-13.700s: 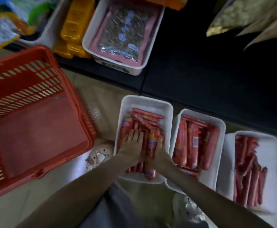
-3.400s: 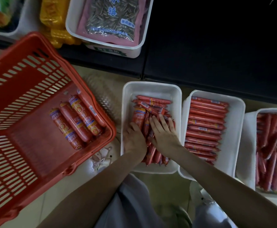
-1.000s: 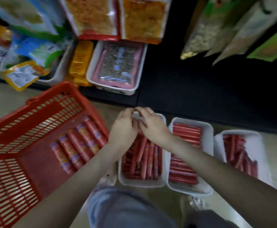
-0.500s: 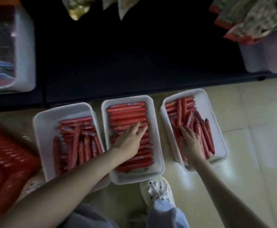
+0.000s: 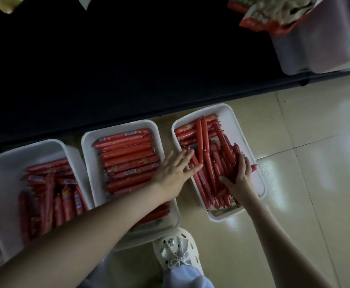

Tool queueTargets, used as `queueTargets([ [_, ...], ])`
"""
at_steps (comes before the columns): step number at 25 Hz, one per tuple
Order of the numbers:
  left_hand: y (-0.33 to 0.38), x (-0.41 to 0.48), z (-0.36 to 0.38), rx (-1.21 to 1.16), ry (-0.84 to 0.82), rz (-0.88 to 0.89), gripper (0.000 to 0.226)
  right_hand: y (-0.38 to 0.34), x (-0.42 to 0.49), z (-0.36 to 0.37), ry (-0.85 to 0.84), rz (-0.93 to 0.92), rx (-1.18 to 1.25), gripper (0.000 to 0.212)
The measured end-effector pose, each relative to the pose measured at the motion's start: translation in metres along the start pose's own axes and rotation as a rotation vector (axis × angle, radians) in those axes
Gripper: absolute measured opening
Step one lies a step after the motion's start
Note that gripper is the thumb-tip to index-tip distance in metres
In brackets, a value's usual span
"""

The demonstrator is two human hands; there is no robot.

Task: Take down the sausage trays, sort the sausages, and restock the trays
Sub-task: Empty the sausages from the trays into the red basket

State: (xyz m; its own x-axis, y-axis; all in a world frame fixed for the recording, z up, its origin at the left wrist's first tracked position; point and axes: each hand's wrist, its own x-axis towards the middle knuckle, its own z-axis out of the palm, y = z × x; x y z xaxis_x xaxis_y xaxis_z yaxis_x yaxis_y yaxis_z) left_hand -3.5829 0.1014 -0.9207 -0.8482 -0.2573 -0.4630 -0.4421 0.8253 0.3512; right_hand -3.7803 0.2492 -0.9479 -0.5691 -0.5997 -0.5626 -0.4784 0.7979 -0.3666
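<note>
Left hand [image 5: 176, 169]: fingers straight and spread, tips on the loose sausages [image 5: 207, 146] at the left edge of the right tray [image 5: 230, 113]. Its forearm crosses and hides the near corner of the middle tray [image 5: 120, 125]. Right hand [image 5: 239, 175]: flat on the same pile, fingers extended, gripping nothing. Middle tray stacked in rows; left tray [image 5: 24, 148] jumbled. All on the floor [image 5: 294, 204]; dark shelf [image 5: 128, 59] beyond.
</note>
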Motion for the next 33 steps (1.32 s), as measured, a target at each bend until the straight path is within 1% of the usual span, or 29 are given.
queueTargets([
  [2, 0.007, 0.005, 0.002, 0.002, -0.080, 0.004, 0.061, 0.004, 0.000, -0.001, -0.081, -0.047, -0.135, 0.110],
  [3, 0.007, 0.005, 0.003, 0.001, -0.096, 0.009, 0.057, 0.003, -0.003, 0.000, -0.097, -0.081, -0.210, 0.111],
  [5, -0.001, 0.001, 0.000, 0.032, -0.101, 0.050, 0.054, -0.003, -0.017, 0.005, -0.066, -0.191, -0.331, 0.104],
  [7, -0.015, -0.002, -0.009, 0.090, -0.106, 0.099, 0.050, -0.005, -0.031, 0.012, -0.044, -0.282, -0.375, 0.099],
  [8, -0.021, -0.003, -0.012, 0.121, -0.097, 0.110, 0.048, -0.009, -0.037, 0.014, -0.074, -0.298, -0.375, 0.098],
  [10, -0.027, -0.005, -0.017, 0.139, -0.074, 0.113, 0.042, -0.017, -0.044, 0.013, -0.147, -0.233, -0.358, 0.089],
  [11, -0.027, -0.004, -0.016, 0.115, -0.038, 0.106, 0.040, -0.024, -0.045, 0.009, -0.128, -0.169, -0.347, 0.079],
  [12, -0.026, -0.002, -0.011, 0.085, 0.040, 0.096, 0.039, -0.032, -0.041, 0.005, -0.076, -0.116, -0.359, 0.069],
  [13, -0.024, 0.000, -0.006, 0.062, 0.144, 0.087, 0.038, -0.042, -0.036, 0.000, 0.030, -0.118, -0.380, 0.061],
  [14, -0.022, 0.005, -0.003, 0.038, 0.220, 0.061, 0.041, -0.054, -0.026, -0.004, 0.155, -0.180, -0.384, 0.056],
  [15, -0.018, 0.009, -0.002, 0.001, 0.255, 0.021, 0.048, -0.064, -0.014, -0.007, 0.231, -0.278, -0.361, 0.053],
  [16, -0.015, 0.013, -0.003, -0.019, 0.210, -0.039, 0.061, -0.072, 0.000, -0.008, 0.211, -0.357, -0.339, 0.051],
  [17, -0.014, 0.017, -0.002, -0.026, 0.162, -0.109, 0.073, -0.078, 0.016, -0.007, 0.124, -0.393, -0.326, 0.050],
  [18, -0.014, 0.020, 0.000, 0.001, 0.114, -0.167, 0.081, -0.083, 0.030, -0.004, 0.015, -0.385, -0.328, 0.049],
  [19, -0.014, 0.021, 0.002, 0.023, 0.078, -0.201, 0.084, -0.085, 0.040, 0.000, -0.079, -0.338, -0.354, 0.048],
  [20, -0.015, 0.021, 0.004, 0.042, 0.061, -0.208, 0.086, -0.086, 0.048, 0.004, -0.126, -0.274, -0.391, 0.046],
  [22, -0.019, 0.021, 0.010, 0.052, 0.055, -0.200, 0.087, -0.090, 0.059, 0.008, -0.152, -0.164, -0.468, 0.041],
  [24, -0.020, 0.021, 0.012, 0.056, 0.051, -0.196, 0.088, -0.094, 0.065, 0.008, -0.198, -0.127, -0.532, 0.050],
  [27, -0.019, 0.021, 0.010, 0.072, 0.041, -0.191, 0.087, -0.096, 0.068, 0.004, -0.244, -0.167, -0.647, 0.067],
  [31, -0.020, 0.020, 0.010, 0.087, 0.027, -0.194, 0.086, -0.100, 0.067, -0.010, -0.303, -0.235, -0.736, 0.076],
  [33, -0.019, 0.020, 0.010, 0.075, 0.024, -0.188, 0.086, -0.098, 0.064, -0.016, -0.281, -0.261, -0.742, 0.074],
])
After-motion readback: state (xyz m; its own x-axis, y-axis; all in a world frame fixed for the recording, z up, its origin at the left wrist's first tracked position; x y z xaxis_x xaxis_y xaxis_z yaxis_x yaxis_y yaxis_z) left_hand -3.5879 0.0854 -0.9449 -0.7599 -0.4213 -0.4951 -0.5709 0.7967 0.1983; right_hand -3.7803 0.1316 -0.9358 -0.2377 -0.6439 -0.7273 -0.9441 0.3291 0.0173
